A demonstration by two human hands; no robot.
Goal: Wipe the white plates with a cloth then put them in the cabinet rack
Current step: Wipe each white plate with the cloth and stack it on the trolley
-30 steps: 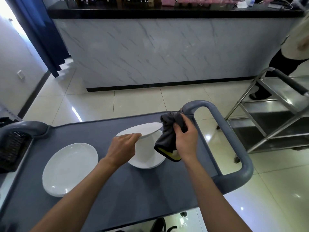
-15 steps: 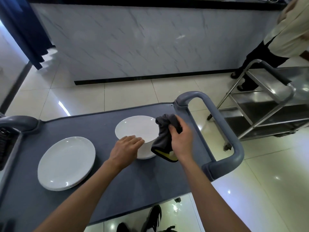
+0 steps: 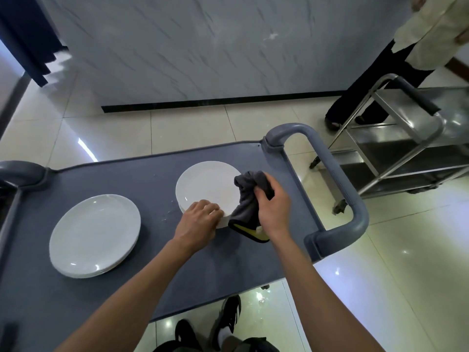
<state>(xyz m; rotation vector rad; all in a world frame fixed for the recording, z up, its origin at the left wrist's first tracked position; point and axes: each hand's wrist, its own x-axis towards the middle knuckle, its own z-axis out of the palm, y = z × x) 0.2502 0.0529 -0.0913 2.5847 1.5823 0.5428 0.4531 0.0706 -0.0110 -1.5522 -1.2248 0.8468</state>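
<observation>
A white plate [image 3: 206,188] lies on top of a small stack on the grey cart top [image 3: 152,252], right of centre. My left hand [image 3: 196,221] has its curled fingers at that plate's near rim. My right hand [image 3: 274,210] grips a dark grey cloth [image 3: 250,196] with a yellow edge, held against the plate's right rim. A second stack of white plates [image 3: 94,233] sits on the cart's left side, away from both hands.
The cart's grey loop handle [image 3: 337,179] rises at its right end. A steel trolley [image 3: 406,146] stands to the right, with a person's legs [image 3: 365,92] behind it. A marble-faced counter [image 3: 203,47] runs across the back. My shoes [image 3: 225,318] show below the cart.
The plate my left hand held tilted up has come down flat onto the stack. My right hand with the cloth stays at the plate's right rim. The view has tipped downward.
</observation>
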